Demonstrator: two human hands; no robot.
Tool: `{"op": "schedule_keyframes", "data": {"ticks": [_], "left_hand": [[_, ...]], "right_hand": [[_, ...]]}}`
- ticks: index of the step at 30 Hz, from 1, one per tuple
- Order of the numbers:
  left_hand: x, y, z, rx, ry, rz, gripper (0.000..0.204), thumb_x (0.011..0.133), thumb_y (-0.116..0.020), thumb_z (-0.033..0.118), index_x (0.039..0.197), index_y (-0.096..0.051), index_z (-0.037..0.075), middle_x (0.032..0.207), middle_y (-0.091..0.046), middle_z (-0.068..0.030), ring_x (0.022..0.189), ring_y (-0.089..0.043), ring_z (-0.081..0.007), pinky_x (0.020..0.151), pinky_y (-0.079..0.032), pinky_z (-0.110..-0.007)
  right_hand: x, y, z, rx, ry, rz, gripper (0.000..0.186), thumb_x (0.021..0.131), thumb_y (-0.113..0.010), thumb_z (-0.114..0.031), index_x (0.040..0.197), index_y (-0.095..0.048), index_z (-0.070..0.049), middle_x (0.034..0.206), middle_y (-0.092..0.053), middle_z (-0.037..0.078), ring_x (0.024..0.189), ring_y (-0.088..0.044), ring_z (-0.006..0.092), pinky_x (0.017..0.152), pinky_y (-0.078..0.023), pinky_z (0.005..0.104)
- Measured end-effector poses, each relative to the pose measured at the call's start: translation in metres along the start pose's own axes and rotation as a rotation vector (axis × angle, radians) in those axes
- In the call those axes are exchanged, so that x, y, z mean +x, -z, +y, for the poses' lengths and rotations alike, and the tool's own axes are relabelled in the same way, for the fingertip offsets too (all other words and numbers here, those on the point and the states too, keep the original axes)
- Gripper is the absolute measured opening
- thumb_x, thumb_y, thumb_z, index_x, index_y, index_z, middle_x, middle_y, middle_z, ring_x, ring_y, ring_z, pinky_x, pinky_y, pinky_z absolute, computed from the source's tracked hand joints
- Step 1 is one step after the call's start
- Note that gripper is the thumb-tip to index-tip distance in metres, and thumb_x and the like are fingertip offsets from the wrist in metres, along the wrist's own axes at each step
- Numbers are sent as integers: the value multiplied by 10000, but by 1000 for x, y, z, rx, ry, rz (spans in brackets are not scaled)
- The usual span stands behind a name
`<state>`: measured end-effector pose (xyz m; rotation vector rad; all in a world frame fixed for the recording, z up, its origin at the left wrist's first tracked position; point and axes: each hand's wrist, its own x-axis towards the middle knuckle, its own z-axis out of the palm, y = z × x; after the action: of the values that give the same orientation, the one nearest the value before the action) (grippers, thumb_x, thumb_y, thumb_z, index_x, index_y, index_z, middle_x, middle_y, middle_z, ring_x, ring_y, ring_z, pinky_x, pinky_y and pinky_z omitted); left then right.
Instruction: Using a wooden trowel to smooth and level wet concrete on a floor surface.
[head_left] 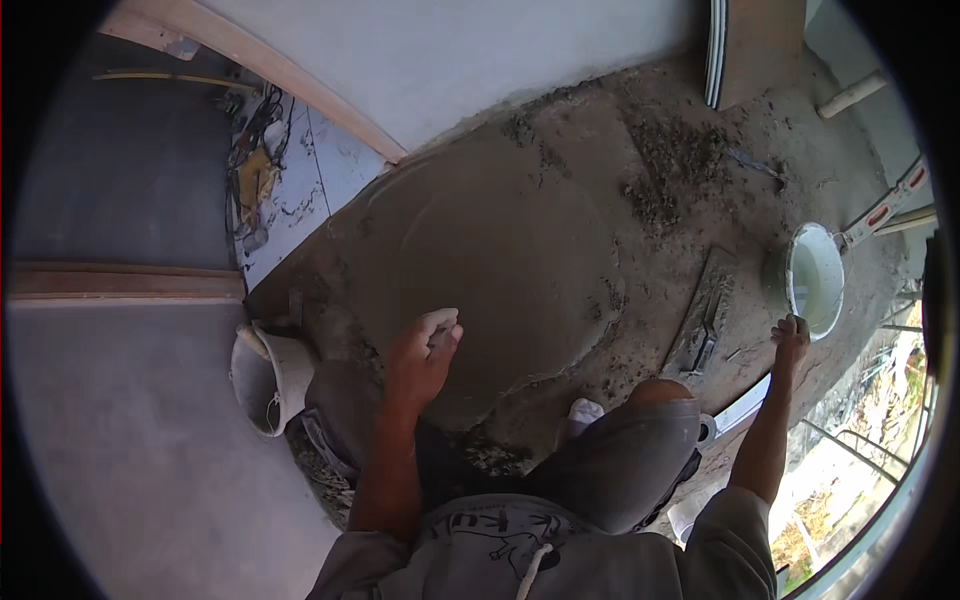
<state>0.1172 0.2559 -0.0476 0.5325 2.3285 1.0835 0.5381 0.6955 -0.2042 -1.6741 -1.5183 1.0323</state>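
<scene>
My left hand [428, 352] hovers above the smooth wet mortar patch [500, 255], its grey-dusted fingers curled in toward the thumb. Whether anything lies inside those fingers is hidden. On the right, my right hand [791, 338] has its fingers closed at the near rim of a white bucket [818, 270]. The bucket is tilted, and pale liquid shows inside it. Left of the bucket, a long trowel float [702, 312] with a handle rests on the rough mortar.
A second bucket [262, 380] lies tipped at the left by the wall. A spirit level [885, 205] leans at the right beside pipes. Boards [755, 50] stand at the back. White tile with cables [300, 165] shows through the doorway. Outdoor ground [850, 480] lies past the right edge.
</scene>
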Motion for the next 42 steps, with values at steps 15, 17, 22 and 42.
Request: {"op": "schedule_keyframes", "data": {"ticks": [15,17,22,42], "left_hand": [[-25,19,13,188,6,219,287,875,-637,194,1104,-622,22,1004,-676,-166,946,-664,-267,818,-506,-342],[-35,33,8,148,61,247,288,872,-636,204,1098,-625,24,1008,-672,-171,944,-660,-287,818,-504,-350],[-58,74,-4,253,-6,401,304,872,-635,220,1112,-626,33,1037,-664,-175,948,-655,-275,820,-501,-344],[-146,286,-462,-910,333,1423,411,803,-697,220,1087,-596,-60,988,-638,-134,830,-612,-213,753,-485,-349]], "right_hand": [[16,-65,-35,19,-73,-239,260,882,-543,-242,937,-596,6,736,-629,111,561,-602,165,463,-468,252],[16,-82,-39,-14,-49,-313,256,875,-544,-243,926,-589,4,723,-627,110,548,-597,167,453,-462,254],[10,-130,-53,4,-65,-479,206,874,-524,-227,874,-544,-22,695,-589,85,516,-542,142,417,-409,245],[-438,-475,-343,-510,1284,-838,305,862,-582,-218,1115,-570,-48,1027,-635,193,927,-626,371,811,-505,427]]}}
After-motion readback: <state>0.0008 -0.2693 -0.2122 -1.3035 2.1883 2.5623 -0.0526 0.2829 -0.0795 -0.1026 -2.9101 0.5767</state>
